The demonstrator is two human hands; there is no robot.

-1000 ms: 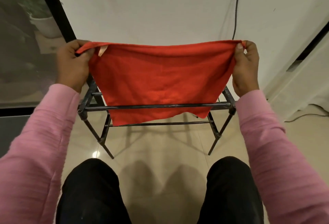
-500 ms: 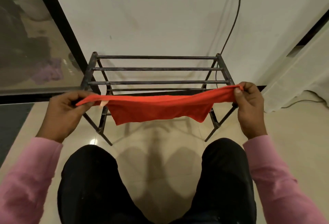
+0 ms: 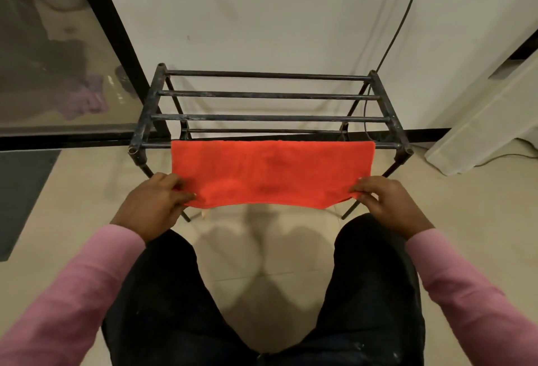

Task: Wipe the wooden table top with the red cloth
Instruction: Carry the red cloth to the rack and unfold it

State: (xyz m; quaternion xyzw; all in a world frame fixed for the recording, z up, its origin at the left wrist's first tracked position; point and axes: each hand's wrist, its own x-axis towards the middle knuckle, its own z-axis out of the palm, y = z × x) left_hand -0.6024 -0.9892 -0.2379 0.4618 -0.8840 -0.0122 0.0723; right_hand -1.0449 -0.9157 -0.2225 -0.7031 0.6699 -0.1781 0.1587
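The red cloth point(image 3: 270, 173) hangs folded over the front bar of a dark metal rack point(image 3: 270, 95) and drapes toward me. My left hand point(image 3: 154, 202) pinches its lower left corner. My right hand point(image 3: 387, 202) pinches its lower right corner. Both hands keep the lower edge stretched flat. No wooden table top shows in this view.
The rack stands against a white wall with a black cable point(image 3: 404, 16) running down it. A glass door with a black frame point(image 3: 116, 45) is at the left and a dark mat point(image 3: 20, 191) lies on the tiled floor. My knees point(image 3: 262, 307) are just in front of the rack.
The cloth came down from being held up spread in the air. It now lies over the rack's front bar, and both hands have dropped to its lower corners.
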